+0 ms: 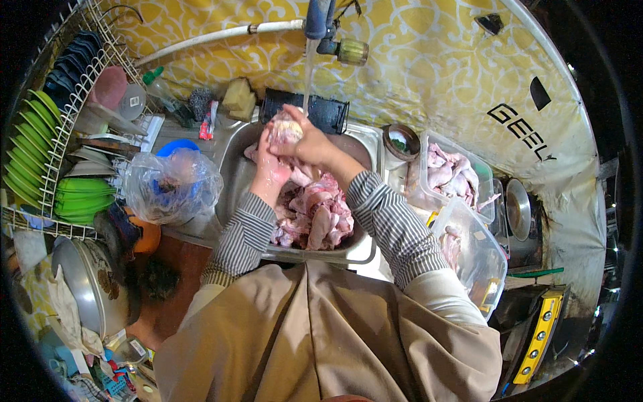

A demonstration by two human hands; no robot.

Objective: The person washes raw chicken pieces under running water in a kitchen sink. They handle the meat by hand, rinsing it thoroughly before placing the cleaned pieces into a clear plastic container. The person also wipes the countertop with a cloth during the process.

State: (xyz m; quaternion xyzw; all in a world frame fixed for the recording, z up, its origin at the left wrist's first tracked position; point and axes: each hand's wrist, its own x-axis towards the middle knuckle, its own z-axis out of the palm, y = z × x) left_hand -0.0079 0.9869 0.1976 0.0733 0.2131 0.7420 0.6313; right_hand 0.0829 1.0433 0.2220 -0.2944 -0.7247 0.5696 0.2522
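Observation:
Both hands are raised over a metal sink basin (230,166), just under the stream of water (308,75) running from a blue tap (316,20). My left hand (270,163) cups a piece of raw poultry (285,131) from the left. From the right, my right hand (311,140) closes around the same piece, so its lower side is hidden. Below them a heap of raw poultry pieces (321,216) fills the front part of the basin. More raw pieces (449,173) lie in a clear plastic container (426,196) right of the sink.
A second clear container (495,261) with some poultry stands at the front right. Behind the basin sits a black caddy (326,108), with yellow sponges (240,98) beside it. A plastic bag (201,201) and a dish rack with green plates (30,145) occupy the left; a small bowl (402,140) is at right.

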